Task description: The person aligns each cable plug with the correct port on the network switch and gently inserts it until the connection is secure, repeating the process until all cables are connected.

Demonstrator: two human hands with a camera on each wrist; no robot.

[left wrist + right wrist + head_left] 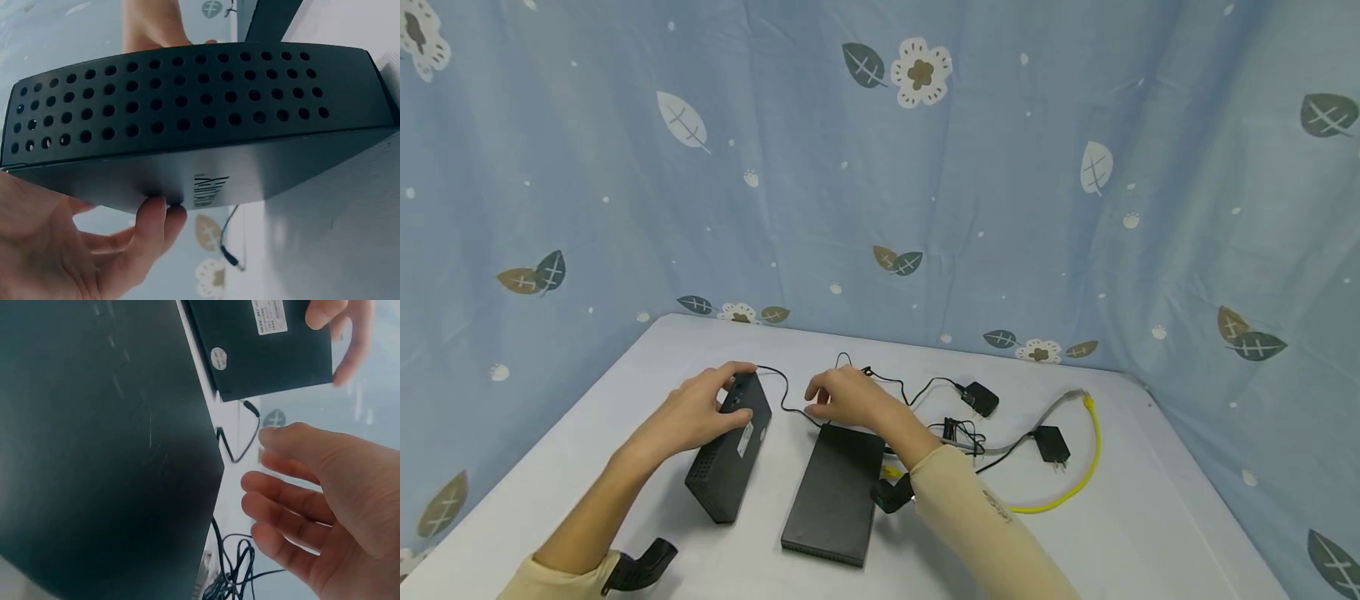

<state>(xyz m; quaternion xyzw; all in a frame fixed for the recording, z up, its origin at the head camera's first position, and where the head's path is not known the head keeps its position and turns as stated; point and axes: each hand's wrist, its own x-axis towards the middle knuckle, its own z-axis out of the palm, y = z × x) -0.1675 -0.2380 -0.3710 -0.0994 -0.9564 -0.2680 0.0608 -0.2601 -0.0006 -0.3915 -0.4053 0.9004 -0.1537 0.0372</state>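
Observation:
My left hand (pixel 700 410) grips the upper end of a black network switch (pixel 730 450) that stands tilted on edge, thumb on its labelled face, fingers over the other side. In the left wrist view, rows of round vent holes cover the near side of this switch (pixel 187 100). My right hand (pixel 850 397), fingers loosely bent and holding nothing, hovers above the far end of a second, flat-lying black box (pixel 835 496). The right wrist view shows a thin black cord's plug (pixel 251 409) on the table, apart from the right hand's fingertips.
Behind and right of the right arm lie a black power adapter (pixel 980 398), another adapter (pixel 1051 444) with prongs showing, and a bundled black cord (pixel 958 435). A grey cable (pixel 1052 408) and a yellow cable (pixel 1097 450) curve across the white table (pixel 1150 517). A patterned blue curtain (pixel 880 183) hangs behind.

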